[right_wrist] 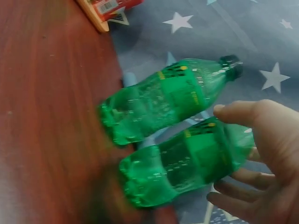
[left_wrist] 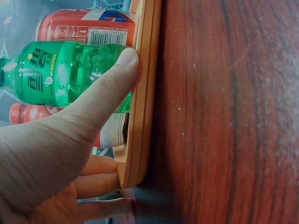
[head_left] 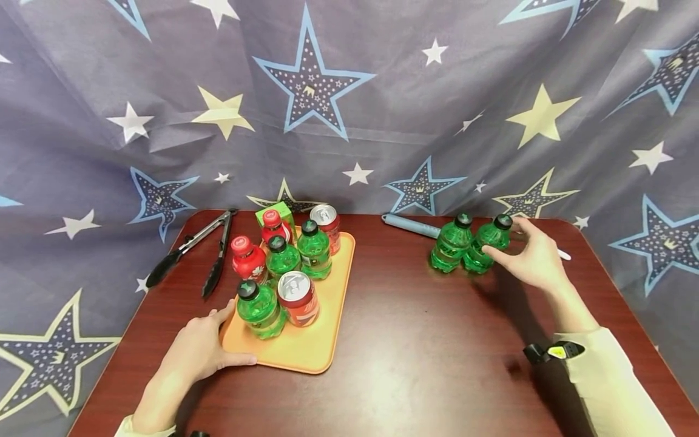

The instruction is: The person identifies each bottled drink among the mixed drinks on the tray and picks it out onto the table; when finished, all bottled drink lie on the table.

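barcode [left_wrist: 107,38] seen only from wrists, eight-o'clock tray [head_left: 331,303] of bottles [head_left: 315,252] and cans [head_left: 299,298], left grip [head_left: 199,348] released at rim [head_left: 289,367], right grip [head_left: 536,258] round three-o'clock green bottle [head_left: 480,238], tightness unclear

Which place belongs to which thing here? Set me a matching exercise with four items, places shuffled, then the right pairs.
Things
1. tongs
2. left hand
3. right hand
4. blue handle

Places
A. around the rightmost green bottle
B. partly hidden behind the neighbouring green bottle
C. at the near left corner of the orange tray
D. lying on the table, spread open, touched by neither hand

Pairs
1-D
2-C
3-A
4-B
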Demonstrator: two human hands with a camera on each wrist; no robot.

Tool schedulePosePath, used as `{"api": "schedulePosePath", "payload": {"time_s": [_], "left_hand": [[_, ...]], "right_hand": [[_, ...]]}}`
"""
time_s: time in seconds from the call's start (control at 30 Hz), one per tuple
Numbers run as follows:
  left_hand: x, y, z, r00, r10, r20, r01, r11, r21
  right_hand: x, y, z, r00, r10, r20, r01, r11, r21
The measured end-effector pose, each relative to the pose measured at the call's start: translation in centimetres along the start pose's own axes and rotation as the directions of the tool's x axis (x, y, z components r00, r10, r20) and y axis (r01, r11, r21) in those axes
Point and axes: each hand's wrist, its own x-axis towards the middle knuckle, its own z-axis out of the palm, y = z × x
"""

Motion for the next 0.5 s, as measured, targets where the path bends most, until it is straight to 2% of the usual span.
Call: {"api": "schedulePosePath", "payload": {"time_s": [0.2,0.37,0.5], "left_hand": [[0.0,0.1,0.0,1.000,0.004,-0.007,-0.004,1.000,0.000],[0.1,0.1,-0.2,1.000,-0.005,0.014,0.005,1.000,-0.004],[0.0,0.1,-0.1,1.000,-0.004,0.022,0.005,1.000,-0.009]], "right_hand": [[1.3,-1.4,-1.8,0.999,0.023,-0.050,-0.016,0.991,0.130],[2.8,-3.4,-3.3,0.995,0.006,-0.103,0.015,0.980,0.199],[3.7,-5.4,-3.9,0.991,-0.023,-0.128,0.050,0.976,0.213]]}}
